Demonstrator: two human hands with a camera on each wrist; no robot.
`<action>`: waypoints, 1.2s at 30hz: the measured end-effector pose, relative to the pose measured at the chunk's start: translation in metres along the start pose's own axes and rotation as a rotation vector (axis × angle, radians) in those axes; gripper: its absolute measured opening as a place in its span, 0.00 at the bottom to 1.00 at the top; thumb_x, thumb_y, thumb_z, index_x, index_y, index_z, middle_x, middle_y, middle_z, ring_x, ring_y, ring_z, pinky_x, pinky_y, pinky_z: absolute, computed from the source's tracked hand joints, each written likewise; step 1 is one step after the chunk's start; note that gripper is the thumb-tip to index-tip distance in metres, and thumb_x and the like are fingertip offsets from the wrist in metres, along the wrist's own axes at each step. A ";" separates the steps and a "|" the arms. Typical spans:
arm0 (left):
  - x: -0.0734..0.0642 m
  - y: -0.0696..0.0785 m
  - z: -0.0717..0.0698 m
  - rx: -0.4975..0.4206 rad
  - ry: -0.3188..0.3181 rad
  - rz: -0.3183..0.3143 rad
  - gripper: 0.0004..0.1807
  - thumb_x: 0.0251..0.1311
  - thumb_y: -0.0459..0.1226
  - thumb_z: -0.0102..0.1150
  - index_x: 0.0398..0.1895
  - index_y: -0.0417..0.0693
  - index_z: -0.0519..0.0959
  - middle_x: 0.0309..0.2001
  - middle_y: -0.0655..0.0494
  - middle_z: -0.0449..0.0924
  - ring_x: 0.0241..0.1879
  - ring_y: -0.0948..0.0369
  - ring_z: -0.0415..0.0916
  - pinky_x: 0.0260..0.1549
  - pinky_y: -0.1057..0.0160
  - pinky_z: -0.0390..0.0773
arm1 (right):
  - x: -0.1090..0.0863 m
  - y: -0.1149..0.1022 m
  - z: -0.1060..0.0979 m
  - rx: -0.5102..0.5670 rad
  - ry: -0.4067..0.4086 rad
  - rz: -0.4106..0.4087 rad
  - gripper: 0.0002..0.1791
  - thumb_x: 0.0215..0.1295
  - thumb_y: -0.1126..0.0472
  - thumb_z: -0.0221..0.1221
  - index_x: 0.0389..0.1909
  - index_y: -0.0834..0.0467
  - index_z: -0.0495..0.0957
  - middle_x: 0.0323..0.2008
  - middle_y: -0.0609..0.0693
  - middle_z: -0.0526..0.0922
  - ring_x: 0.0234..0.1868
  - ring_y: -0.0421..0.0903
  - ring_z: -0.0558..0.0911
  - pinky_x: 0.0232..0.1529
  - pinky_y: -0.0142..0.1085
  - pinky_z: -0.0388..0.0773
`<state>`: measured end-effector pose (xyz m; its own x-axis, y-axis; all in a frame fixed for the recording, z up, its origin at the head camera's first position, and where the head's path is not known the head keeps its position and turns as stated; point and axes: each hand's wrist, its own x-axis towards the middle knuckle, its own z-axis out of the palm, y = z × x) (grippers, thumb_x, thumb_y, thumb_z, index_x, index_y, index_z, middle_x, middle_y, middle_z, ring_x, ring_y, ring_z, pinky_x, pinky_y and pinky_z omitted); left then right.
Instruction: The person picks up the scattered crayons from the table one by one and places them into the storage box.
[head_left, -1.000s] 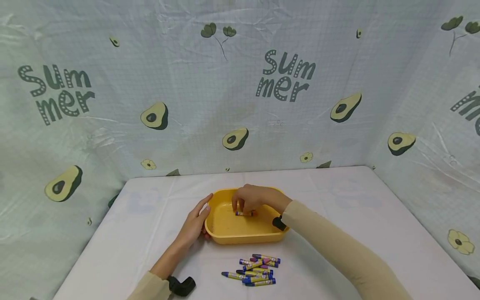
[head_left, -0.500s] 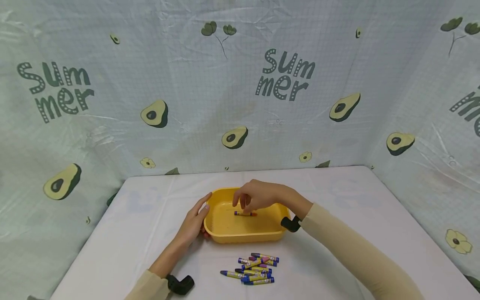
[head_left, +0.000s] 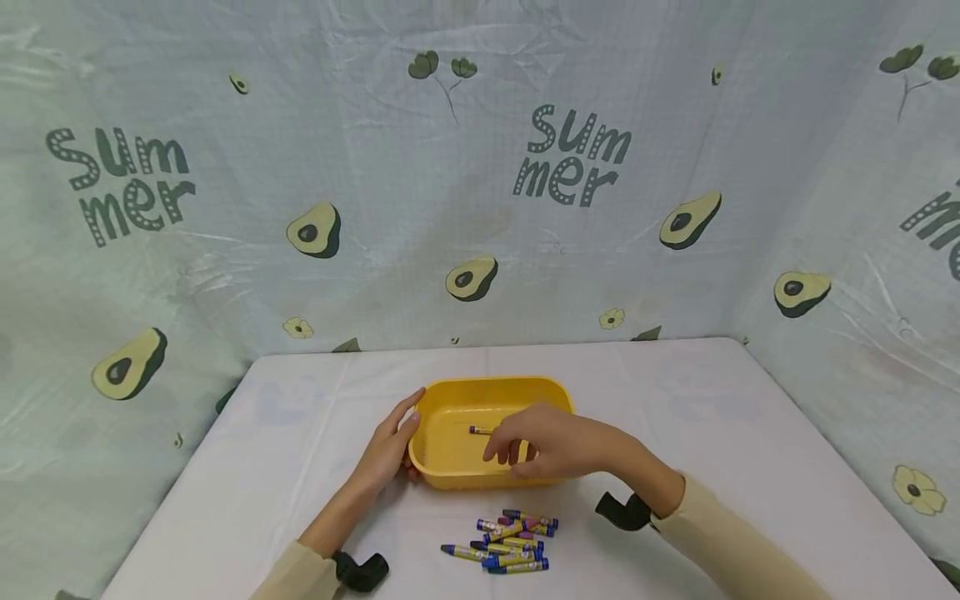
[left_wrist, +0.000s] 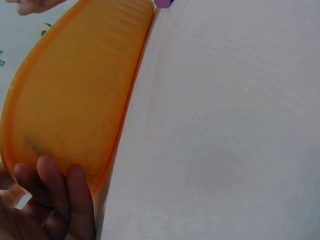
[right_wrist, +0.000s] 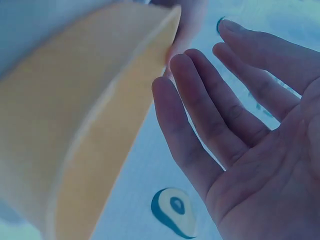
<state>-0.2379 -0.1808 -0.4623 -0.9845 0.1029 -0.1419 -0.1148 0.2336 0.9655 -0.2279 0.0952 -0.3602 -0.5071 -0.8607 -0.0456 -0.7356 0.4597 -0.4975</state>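
My left hand point(head_left: 386, 454) grips the left end of a yellow plastic tray point(head_left: 495, 482), thumb by the rim and fingers against the outer wall. In the left wrist view its fingertips point(left_wrist: 49, 167) press the tray's side. My right hand point(head_left: 558, 442) hovers over the front right part of the tray, holding nothing; the right wrist view shows its fingers loosely spread. One crayon point(head_left: 478, 430) lies on the tray floor, its right part hidden behind my right fingers. Several crayons point(head_left: 513, 546) in yellow-and-blue wrappers lie in a loose pile on the table in front of the tray.
A white cloth covers the table point(head_left: 675, 392). Behind it and along the sides hangs a pale curtain point(head_left: 390, 183) printed with avocados and lettering. Each wrist carries a black mount, the left mount point(head_left: 362, 572) close to the table left of the crayon pile.
My right hand has let go of the crayon in the tray and drawn back toward the front right. My left hand has stayed on the tray's left end.
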 end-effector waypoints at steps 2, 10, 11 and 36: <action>0.000 -0.001 0.000 -0.004 -0.001 -0.001 0.21 0.74 0.49 0.39 0.68 0.80 0.60 0.16 0.53 0.66 0.13 0.56 0.68 0.19 0.61 0.76 | -0.007 -0.004 0.008 0.010 0.005 -0.025 0.13 0.64 0.59 0.62 0.49 0.47 0.80 0.39 0.39 0.82 0.39 0.31 0.79 0.40 0.26 0.80; 0.000 -0.003 0.000 -0.012 0.012 0.005 0.21 0.75 0.48 0.39 0.68 0.79 0.60 0.15 0.52 0.66 0.13 0.56 0.68 0.18 0.61 0.75 | -0.023 -0.019 0.031 -0.025 0.014 -0.090 0.13 0.63 0.56 0.63 0.48 0.43 0.79 0.40 0.35 0.82 0.39 0.29 0.79 0.40 0.21 0.76; 0.000 -0.003 0.000 -0.011 0.014 0.006 0.21 0.75 0.48 0.39 0.68 0.79 0.60 0.16 0.51 0.66 0.13 0.56 0.67 0.18 0.61 0.75 | -0.024 -0.019 0.033 -0.043 0.002 -0.090 0.13 0.63 0.55 0.63 0.48 0.42 0.78 0.40 0.34 0.82 0.39 0.29 0.79 0.40 0.21 0.75; 0.003 0.003 0.003 0.014 0.014 -0.013 0.22 0.74 0.50 0.40 0.69 0.77 0.60 0.16 0.53 0.66 0.14 0.57 0.69 0.19 0.61 0.76 | -0.021 -0.005 0.058 -0.103 -0.028 -0.051 0.14 0.60 0.55 0.66 0.47 0.41 0.80 0.45 0.32 0.80 0.40 0.28 0.76 0.45 0.23 0.75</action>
<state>-0.2413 -0.1772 -0.4604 -0.9847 0.0863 -0.1515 -0.1260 0.2484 0.9604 -0.1875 0.0979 -0.4073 -0.4562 -0.8886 -0.0475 -0.8029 0.4340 -0.4086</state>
